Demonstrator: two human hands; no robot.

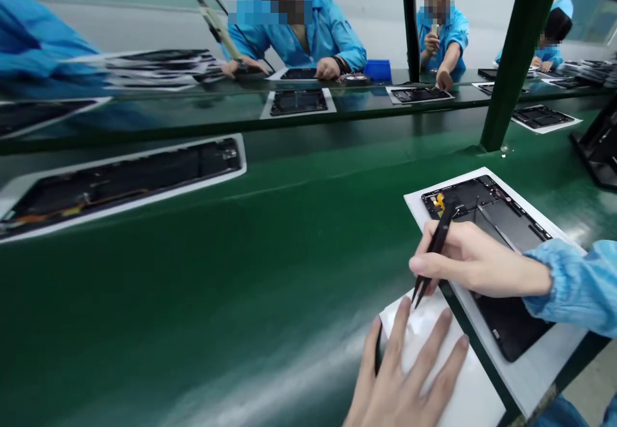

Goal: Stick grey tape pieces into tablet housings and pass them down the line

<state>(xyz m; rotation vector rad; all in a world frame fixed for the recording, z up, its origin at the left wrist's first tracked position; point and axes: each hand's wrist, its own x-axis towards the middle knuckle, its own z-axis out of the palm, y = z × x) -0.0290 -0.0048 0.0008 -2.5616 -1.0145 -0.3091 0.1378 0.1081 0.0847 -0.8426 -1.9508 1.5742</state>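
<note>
View: head camera, looking forward and down on a green bench.

Right hand: the right hand (477,263) comes in from the right side, its blue sleeve (573,285) on the wrist. It is closed around black tweezers (436,253), and the tips point down and left.

Left hand: the left hand (405,375) is open, with fingers spread, and it lies on a loose white sheet (434,343) near the tweezer tips.

Main thing: an open tablet (486,211) with black inner parts and a small yellow flex strip (438,203) lies flat on a white mat (563,369). It is just beyond the right hand, and the wrist passes over it. Its long axis goes from under the right forearm away toward the far side.

Around: a green post (518,60) stands on the bench. Across the bench, co-workers in blue sit with more tablets (297,102) on white mats, and there is a blue bin (377,70).
</note>
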